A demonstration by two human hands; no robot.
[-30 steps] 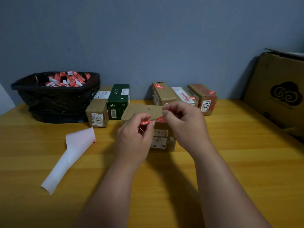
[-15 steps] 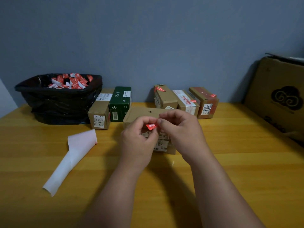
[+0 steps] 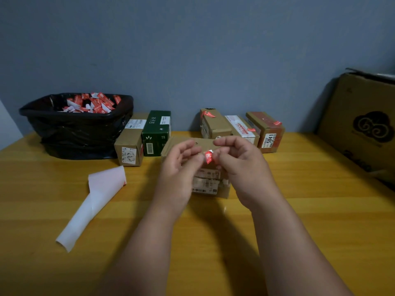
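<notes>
Your forearms are bare all the way to the lower edge of the view, thick and rounded, and they narrow a little at the wrists. Your left hand (image 3: pixel 178 169) and your right hand (image 3: pixel 241 165) are bare as well, broad across the back, with short, full fingers. Soft light blurs the knuckles and nails, so finer detail cannot be told.
</notes>
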